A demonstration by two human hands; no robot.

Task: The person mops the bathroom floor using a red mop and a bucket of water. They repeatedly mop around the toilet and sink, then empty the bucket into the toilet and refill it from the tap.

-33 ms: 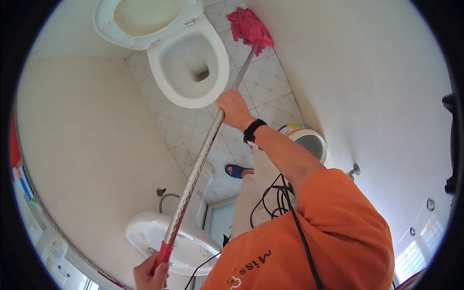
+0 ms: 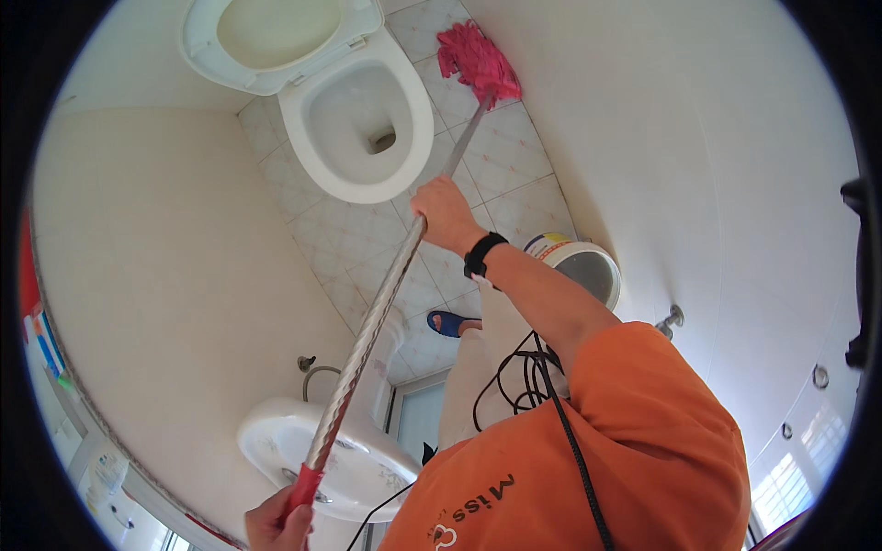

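A mop with a pink cloth-strip head rests on the tiles to the right of the toilet. Its long silvery twisted shaft slants from there down to the lower left. My left hand is closed around the red grip at the near end. Farther up, my right hand, a black band on its wrist, wraps round the shaft just below the front of the toilet bowl. The toilet has its lid raised.
A white bucket stands by the right wall, close to my right forearm. On the left is a white washbasin under the shaft. Black cable loops hang in front of my body. My foot wears a blue slipper.
The mop head has shifted slightly toward me and to the right. My left hand has moved a little left and down with the grip; both hands keep their hold.
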